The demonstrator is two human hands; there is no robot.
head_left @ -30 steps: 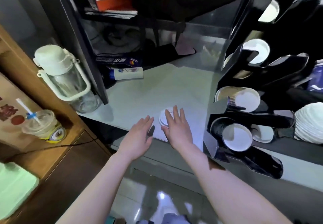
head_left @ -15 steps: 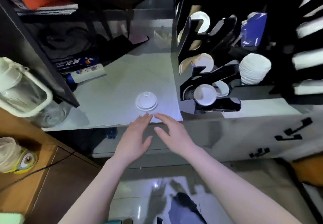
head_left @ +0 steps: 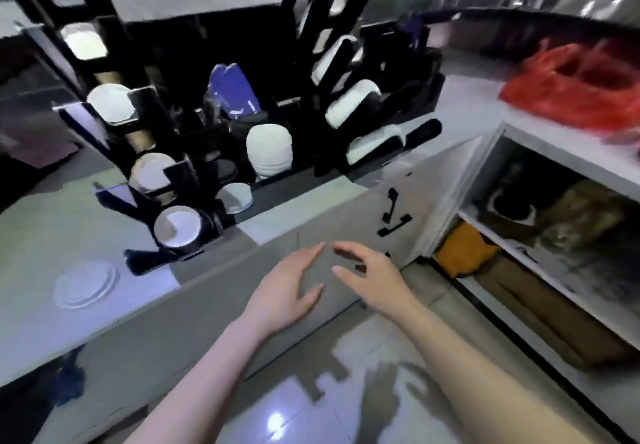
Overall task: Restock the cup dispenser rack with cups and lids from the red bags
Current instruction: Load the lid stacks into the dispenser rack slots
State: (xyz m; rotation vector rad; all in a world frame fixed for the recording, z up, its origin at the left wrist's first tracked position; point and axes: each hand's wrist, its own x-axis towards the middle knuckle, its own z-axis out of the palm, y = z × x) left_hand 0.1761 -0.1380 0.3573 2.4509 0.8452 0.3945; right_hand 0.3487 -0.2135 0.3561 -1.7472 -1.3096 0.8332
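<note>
The black cup dispenser rack [head_left: 166,180] stands on the counter at the left and centre, with white cups and lids showing in its slots. A stack of white lids [head_left: 269,151] sits in its middle. A single white lid [head_left: 85,284] lies flat on the counter at the far left. The red bags [head_left: 581,90] lie on the counter at the upper right. My left hand [head_left: 284,291] and my right hand [head_left: 374,277] hover side by side in front of the cabinet, below the counter edge. Both are empty with fingers apart.
A blue packet [head_left: 235,92] sticks up behind the lids. An open cabinet [head_left: 554,235] at the right holds brown and orange things. Grey cabinet doors with black handles [head_left: 394,215] face me. The glossy tiled floor [head_left: 311,391] lies below.
The view has swung right, bringing the red bags and open cabinet into sight. Both hands left the lid on the counter and moved right, away from it.
</note>
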